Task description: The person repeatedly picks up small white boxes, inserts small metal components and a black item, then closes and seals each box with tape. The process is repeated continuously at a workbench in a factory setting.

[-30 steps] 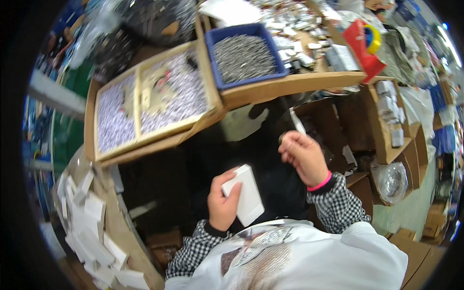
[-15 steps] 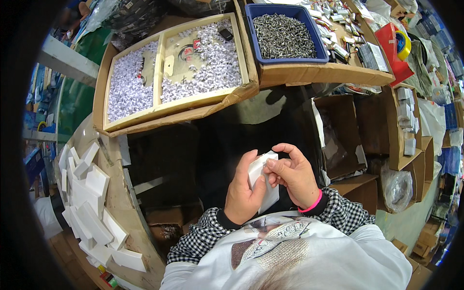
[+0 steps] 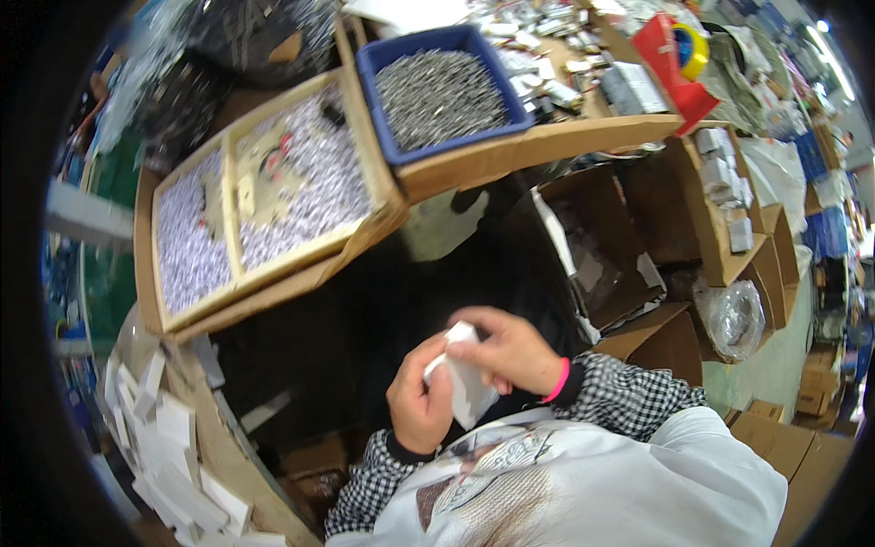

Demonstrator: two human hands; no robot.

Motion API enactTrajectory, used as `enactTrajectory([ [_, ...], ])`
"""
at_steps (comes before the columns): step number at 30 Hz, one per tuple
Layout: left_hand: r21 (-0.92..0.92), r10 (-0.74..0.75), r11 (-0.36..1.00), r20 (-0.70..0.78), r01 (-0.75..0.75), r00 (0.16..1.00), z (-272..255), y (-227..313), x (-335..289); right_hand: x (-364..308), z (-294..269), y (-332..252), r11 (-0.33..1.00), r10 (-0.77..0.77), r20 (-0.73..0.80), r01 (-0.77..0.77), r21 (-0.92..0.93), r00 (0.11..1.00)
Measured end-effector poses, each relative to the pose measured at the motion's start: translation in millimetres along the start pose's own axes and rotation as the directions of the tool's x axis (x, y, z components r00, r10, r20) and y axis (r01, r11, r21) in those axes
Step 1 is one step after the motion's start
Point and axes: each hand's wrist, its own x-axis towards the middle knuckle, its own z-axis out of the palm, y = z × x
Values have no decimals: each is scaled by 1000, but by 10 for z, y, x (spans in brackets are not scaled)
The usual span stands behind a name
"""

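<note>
Both my hands are closed around one small white box (image 3: 468, 394), held in front of my lap. My left hand (image 3: 422, 397) grips its left side, thumb along the face. At the top end of the box, my right hand (image 3: 512, 354) pinches with thumb and fingers; what it does at that end is blurred by motion. A pink band circles my right wrist. Beyond my hands lies a wooden two-part tray (image 3: 234, 214) of small whitish pieces, and a blue bin (image 3: 372, 75) of small metal parts stands beside it.
On the left surface lies a pile of white boxes (image 3: 173, 456). Small silvery packs (image 3: 547, 87) are spread at the back, near a red holder (image 3: 658, 68) with yellow tape (image 3: 694, 52). Open cardboard boxes (image 3: 602, 219) and a clear plastic bag (image 3: 734, 319) stand to the right.
The view has turned, so the tray and bin sit farther left. My right fingers, raised and spread at the box's top before, now fold over it.
</note>
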Motion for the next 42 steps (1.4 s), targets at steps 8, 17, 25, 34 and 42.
enactTrajectory([
  [8, -40, -97, 995, -75, 94, 992, 54, 9, 82, -26, -261, 35, 634, -315, 188, 353, -688, 930],
  [17, -43, -247, 968, -21, 246, 969, 42, -47, 67, 18, -1478, -1352, 196, -949, -60, 427, -883, 311],
  [25, 130, -75, 988, -35, 79, 997, -55, -104, 163, 266, -2532, -2277, -226, -734, 116, -79, -971, 669],
  [34, 363, -199, 930, 379, 53, 904, -310, -172, 355, 27, -2493, -2265, -223, -698, 84, -105, -969, 711],
  [42, 418, -291, 903, 765, -99, 575, -394, -751, 437, -293, -2253, -2564, 97, -662, -80, -20, -995, 745],
])
